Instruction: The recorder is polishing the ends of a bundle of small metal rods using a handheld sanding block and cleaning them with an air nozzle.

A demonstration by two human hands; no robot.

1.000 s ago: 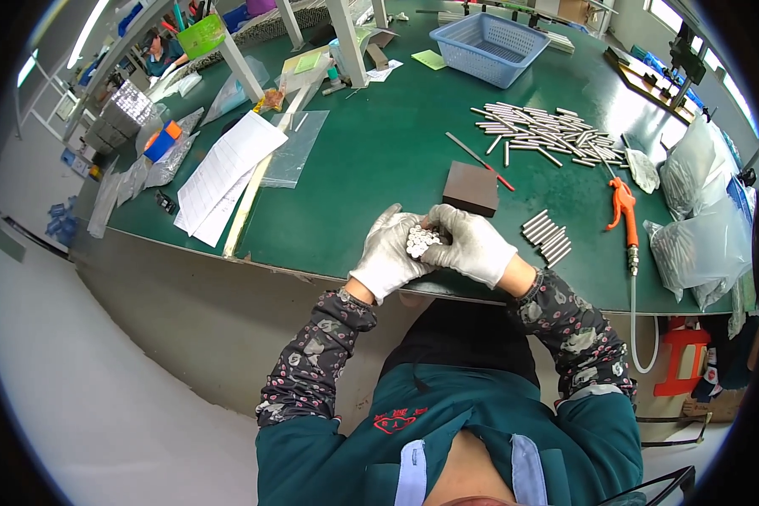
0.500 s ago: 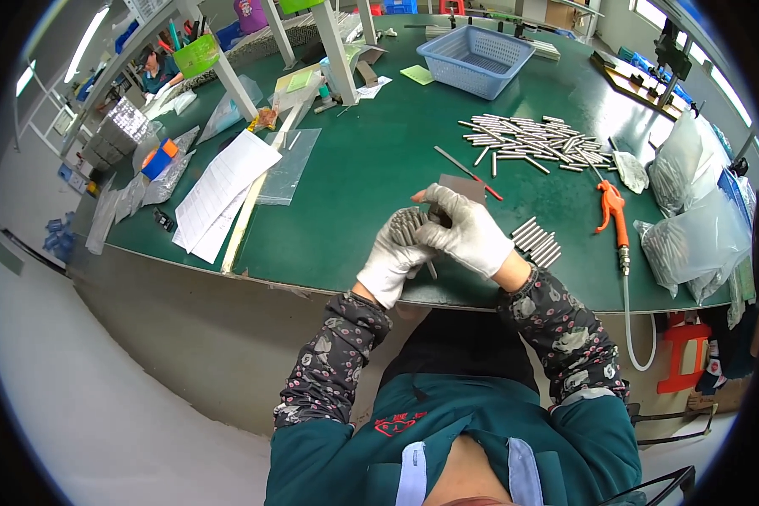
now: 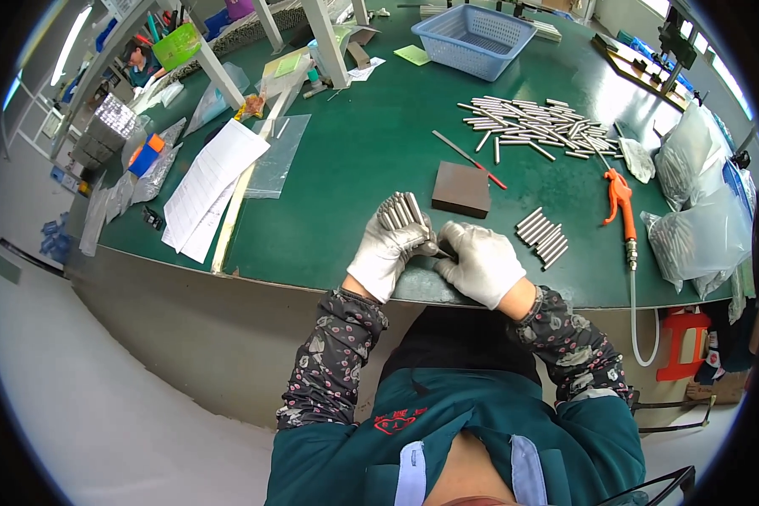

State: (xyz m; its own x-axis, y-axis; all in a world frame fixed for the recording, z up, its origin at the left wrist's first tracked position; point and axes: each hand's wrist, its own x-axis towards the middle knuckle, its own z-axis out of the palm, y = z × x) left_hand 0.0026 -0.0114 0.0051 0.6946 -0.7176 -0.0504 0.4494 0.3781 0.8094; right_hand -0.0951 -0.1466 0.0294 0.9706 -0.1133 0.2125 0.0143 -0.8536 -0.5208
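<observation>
My left hand (image 3: 388, 253), in a white glove, is wrapped round a bundle of short metal rods (image 3: 402, 211), their ends pointing up and away from me. Close beside it, my right hand (image 3: 482, 263), gloved too, has its fingers closed at what looks like a single metal rod (image 3: 444, 252) between the hands; most of it is hidden. A brown rectangular block (image 3: 461, 190) lies just beyond the hands. To the right of the block is a neat row of metal rods (image 3: 542, 239).
Farther off lies a loose pile of metal rods (image 3: 535, 126), with a blue plastic basket (image 3: 472, 42) behind. A thin red-handled tool (image 3: 471, 159) lies before the pile. At right are an orange air gun (image 3: 618, 202) and plastic bags of rods (image 3: 700, 232); at left, paper sheets (image 3: 213, 181).
My right hand has come off the top of the bundle and moved down and right, uncovering the block. The left hand's bundle now tilts with its ends upward.
</observation>
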